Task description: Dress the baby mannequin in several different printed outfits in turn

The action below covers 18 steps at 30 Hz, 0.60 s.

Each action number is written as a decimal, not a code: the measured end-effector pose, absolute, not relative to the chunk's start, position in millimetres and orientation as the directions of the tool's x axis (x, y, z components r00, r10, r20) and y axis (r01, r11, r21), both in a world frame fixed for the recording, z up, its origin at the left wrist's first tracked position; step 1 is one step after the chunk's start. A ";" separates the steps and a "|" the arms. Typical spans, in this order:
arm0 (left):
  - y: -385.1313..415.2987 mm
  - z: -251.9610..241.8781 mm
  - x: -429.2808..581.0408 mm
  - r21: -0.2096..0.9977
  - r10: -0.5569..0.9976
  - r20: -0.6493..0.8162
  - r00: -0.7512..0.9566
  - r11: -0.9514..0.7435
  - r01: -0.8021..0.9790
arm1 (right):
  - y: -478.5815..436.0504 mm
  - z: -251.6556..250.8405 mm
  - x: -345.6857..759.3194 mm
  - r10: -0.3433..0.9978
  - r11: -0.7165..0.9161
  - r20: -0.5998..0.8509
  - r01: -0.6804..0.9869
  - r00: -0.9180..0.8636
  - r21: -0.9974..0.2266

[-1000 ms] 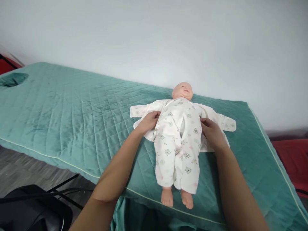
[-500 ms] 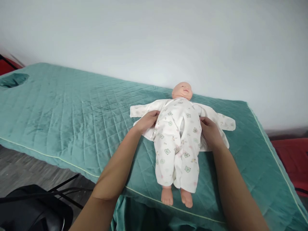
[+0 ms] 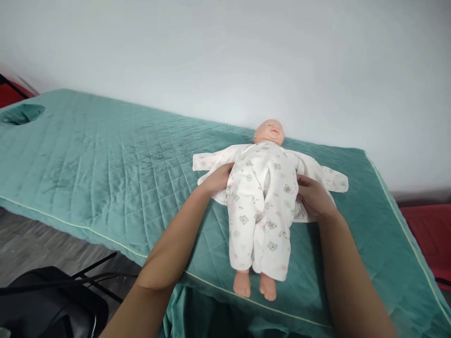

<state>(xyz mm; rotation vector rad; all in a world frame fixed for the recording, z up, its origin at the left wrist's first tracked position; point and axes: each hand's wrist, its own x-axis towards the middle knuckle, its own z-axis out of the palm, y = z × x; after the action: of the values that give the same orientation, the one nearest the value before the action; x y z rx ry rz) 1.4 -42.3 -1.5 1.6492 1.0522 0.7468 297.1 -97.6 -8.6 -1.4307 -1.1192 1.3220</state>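
A baby doll point(image 3: 269, 131) lies on its back on a teal quilted bed point(image 3: 105, 159), head toward the wall and bare feet near the front edge. It wears a white patterned romper point(image 3: 259, 211), and an open white garment point(image 3: 317, 173) is spread beneath it with sleeves out to both sides. My left hand point(image 3: 218, 178) rests against the doll's side at the waist, fingers curled into the cloth. My right hand point(image 3: 313, 197) presses the opposite side, fingers curled on the fabric there.
A pale wall runs behind the bed. The bed has a face hole point(image 3: 21, 113) at the far left. A black chair or stand point(image 3: 52, 300) sits on the floor at the lower left. Red furniture point(image 3: 426, 234) shows at the right.
The doll's feet have drawn closer together and the body has shifted slightly. Both hands remain at the doll's sides, the right one a little lower.
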 end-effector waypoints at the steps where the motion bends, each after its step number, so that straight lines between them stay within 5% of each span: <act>1: -42.9 -2.7 2.7 0.971 0.901 -0.037 0.431 -0.071 0.230 | -97.0 -11.1 298.4 0.974 -0.226 -0.225 0.030 0.037 -0.974; 7: -47.5 -8.2 13.0 0.971 0.873 -0.207 0.442 0.237 -0.014 | -98.2 -10.4 298.5 0.977 -0.210 -0.209 0.027 0.042 -0.977; 18: -45.1 -23.3 17.5 0.847 0.839 -0.290 0.460 0.449 -0.286 | -101.5 -2.0 280.4 0.973 -0.196 -0.212 -0.160 0.089 -0.967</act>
<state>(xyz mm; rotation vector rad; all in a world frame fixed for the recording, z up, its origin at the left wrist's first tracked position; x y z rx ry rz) 17.5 -45.1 -23.3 0.8158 0.8002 0.7961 280.4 -101.5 -2.0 -1.2910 -0.9156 1.3452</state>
